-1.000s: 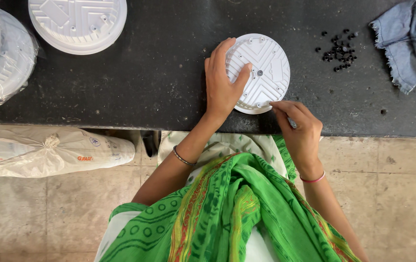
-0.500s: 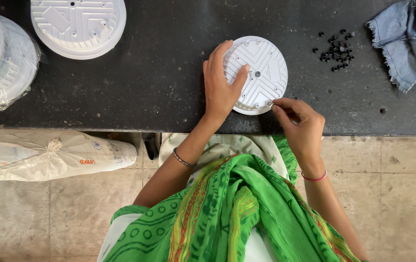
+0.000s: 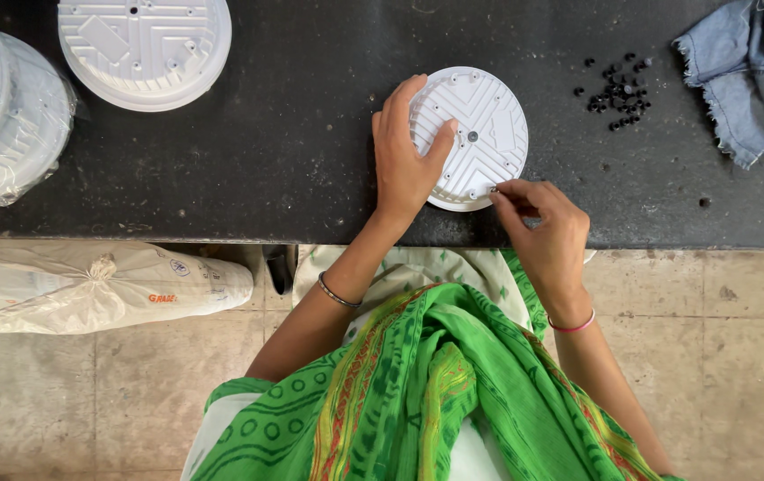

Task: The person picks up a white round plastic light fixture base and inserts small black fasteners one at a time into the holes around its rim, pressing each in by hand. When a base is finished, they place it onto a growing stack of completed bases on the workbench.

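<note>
A small round white plastic disc (image 3: 484, 125) with raised ribs and screw holes lies on the black worktop (image 3: 293, 151), near its front edge. My left hand (image 3: 404, 156) rests flat on the disc's left side, thumb pressing near its centre. My right hand (image 3: 542, 223) is at the disc's lower right rim, its fingertips pinched on a tiny dark screw against the rim. A loose heap of small black screws (image 3: 618, 93) lies to the right of the disc.
A larger round white disc (image 3: 144, 49) lies at the back left. Plastic-wrapped stacks of discs (image 3: 3, 116) sit at the far left. Blue denim cloth (image 3: 751, 76) lies at the right. A tied white sack (image 3: 88, 285) lies on the tiled floor below.
My right hand has shifted up to the disc's lower right rim, fingertips now pinched against it. My left hand stays on the disc.
</note>
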Tool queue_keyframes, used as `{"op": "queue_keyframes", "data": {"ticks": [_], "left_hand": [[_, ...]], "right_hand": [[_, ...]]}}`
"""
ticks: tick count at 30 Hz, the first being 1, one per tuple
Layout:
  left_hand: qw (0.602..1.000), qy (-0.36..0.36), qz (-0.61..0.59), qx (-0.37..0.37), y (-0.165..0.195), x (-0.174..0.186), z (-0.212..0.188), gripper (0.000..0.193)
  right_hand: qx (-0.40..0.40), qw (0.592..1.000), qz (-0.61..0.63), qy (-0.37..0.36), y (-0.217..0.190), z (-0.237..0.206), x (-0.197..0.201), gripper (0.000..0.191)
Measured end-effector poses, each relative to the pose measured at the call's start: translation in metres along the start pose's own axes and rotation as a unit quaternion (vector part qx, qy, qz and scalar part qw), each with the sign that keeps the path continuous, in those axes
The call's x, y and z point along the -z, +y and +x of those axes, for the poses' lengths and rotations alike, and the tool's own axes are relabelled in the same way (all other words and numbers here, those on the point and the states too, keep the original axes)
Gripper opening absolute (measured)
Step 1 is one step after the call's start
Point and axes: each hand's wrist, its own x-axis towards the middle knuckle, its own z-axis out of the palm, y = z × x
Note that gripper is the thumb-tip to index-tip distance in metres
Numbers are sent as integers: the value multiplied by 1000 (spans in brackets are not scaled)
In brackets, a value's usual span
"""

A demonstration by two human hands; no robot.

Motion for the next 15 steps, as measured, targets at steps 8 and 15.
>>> {"op": "queue_keyframes", "data": {"ticks": [8, 15], "left_hand": [[1000, 1, -1, -6, 0, 1, 0, 58], [1000, 3, -3, -1, 0, 0, 0, 57]], "right_hand": [[-28, 999, -40, 14, -6, 0, -6, 12], [-50, 998, -42, 25, -7, 1, -12, 15]]}}
